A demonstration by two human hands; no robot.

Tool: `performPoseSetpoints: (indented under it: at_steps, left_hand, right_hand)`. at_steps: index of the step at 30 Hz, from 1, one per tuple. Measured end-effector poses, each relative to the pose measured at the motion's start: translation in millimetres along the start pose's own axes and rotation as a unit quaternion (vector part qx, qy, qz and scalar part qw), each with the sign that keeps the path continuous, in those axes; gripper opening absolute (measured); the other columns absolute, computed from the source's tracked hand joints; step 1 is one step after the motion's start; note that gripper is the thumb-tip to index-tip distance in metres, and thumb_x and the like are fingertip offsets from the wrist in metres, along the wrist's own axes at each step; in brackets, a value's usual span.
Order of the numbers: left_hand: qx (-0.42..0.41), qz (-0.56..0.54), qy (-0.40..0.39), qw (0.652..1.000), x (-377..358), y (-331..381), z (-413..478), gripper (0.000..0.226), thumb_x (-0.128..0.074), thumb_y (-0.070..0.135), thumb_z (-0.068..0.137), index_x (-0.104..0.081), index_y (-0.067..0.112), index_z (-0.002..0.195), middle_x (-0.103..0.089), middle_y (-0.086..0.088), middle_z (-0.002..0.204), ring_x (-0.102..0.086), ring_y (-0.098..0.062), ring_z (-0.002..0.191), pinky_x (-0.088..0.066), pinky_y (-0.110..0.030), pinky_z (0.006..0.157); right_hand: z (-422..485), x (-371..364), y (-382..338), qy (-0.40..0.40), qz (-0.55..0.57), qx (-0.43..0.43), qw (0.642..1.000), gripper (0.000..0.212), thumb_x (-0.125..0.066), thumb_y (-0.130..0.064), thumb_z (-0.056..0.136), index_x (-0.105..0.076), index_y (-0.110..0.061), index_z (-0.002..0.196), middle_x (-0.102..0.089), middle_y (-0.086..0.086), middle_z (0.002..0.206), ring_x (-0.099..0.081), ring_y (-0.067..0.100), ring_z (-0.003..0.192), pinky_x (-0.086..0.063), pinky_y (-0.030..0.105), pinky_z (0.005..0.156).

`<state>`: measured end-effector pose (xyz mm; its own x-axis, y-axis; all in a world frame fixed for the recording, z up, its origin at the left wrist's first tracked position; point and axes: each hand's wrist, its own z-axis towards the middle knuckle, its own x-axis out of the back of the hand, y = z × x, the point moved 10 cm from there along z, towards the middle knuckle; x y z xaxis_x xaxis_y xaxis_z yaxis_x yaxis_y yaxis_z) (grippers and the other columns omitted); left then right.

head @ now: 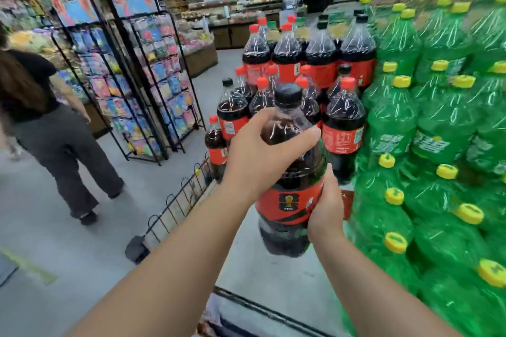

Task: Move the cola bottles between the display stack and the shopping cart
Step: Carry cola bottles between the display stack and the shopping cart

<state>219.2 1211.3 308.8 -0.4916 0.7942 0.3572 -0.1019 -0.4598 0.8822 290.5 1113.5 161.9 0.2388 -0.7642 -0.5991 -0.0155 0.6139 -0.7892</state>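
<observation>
I hold a large cola bottle (293, 172) with a black cap and red label in mid-air, upright, in front of the display stack of cola bottles (306, 63). My left hand (260, 150) wraps its shoulder from the left. My right hand (325, 208) grips the label from the right. The stack rises in tiers behind it, mostly red-capped bottles, a few black-capped. The shopping cart rim (262, 309) shows at the bottom edge, below my forearms.
Green soda bottles (438, 145) with yellow caps fill the right side. A low black wire fence (178, 199) borders the display's left edge. Two wire racks of packets (142, 90) stand at left. A person (49, 131) in dark clothes walks in the aisle at far left.
</observation>
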Motion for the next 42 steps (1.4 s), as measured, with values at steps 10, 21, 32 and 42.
performPoseSetpoints:
  at_steps: [10,21,32,42]
  left_hand:
    - [-0.031,-0.053,-0.11,0.992,-64.9,-41.1,85.8,0.035,-0.079,0.045,0.063,-0.07,0.025,0.091,-0.074,0.011,0.091,-0.068,-0.004,0.092,-0.054,-0.036,0.09]
    - [-0.039,-0.088,-0.254,0.962,-164.8,-101.1,122.3,0.028,-0.085,0.034,0.067,-0.067,0.026,0.087,-0.071,0.013,0.083,-0.063,0.002,0.078,-0.047,-0.015,0.076]
    - [-0.024,-0.085,-0.327,0.941,-239.2,-173.5,113.2,0.027,-0.081,0.034,0.065,-0.063,0.03,0.084,-0.072,-0.001,0.088,-0.066,-0.012,0.082,-0.052,-0.029,0.079]
    - [-0.017,-0.052,-0.307,0.95,-259.3,-207.0,118.1,0.043,-0.085,0.035,0.063,-0.064,0.022,0.098,-0.057,0.001,0.105,-0.056,-0.02,0.108,-0.045,-0.031,0.097]
  right_hand:
    - [72.3,60.6,23.2,0.146,-0.095,0.036,0.984,0.043,-0.046,-0.06,0.082,-0.076,-0.032,0.093,-0.076,-0.003,0.098,-0.069,0.011,0.096,-0.05,0.035,0.082]
    - [72.8,149.9,71.8,0.361,-0.064,-0.065,0.928,0.044,-0.043,-0.056,0.091,-0.079,-0.033,0.081,-0.077,-0.003,0.088,-0.072,0.013,0.084,-0.055,0.025,0.065]
    - [49.4,193.9,125.0,0.483,0.025,-0.146,0.863,0.044,-0.029,-0.037,0.096,-0.063,-0.017,0.077,-0.071,0.003,0.065,-0.063,0.024,0.072,-0.043,0.025,0.056]
    - [49.7,220.3,142.7,0.537,0.034,-0.167,0.826,0.04,-0.038,-0.033,0.095,-0.057,-0.021,0.062,-0.064,-0.003,0.049,-0.061,0.009,0.044,-0.038,0.025,0.054]
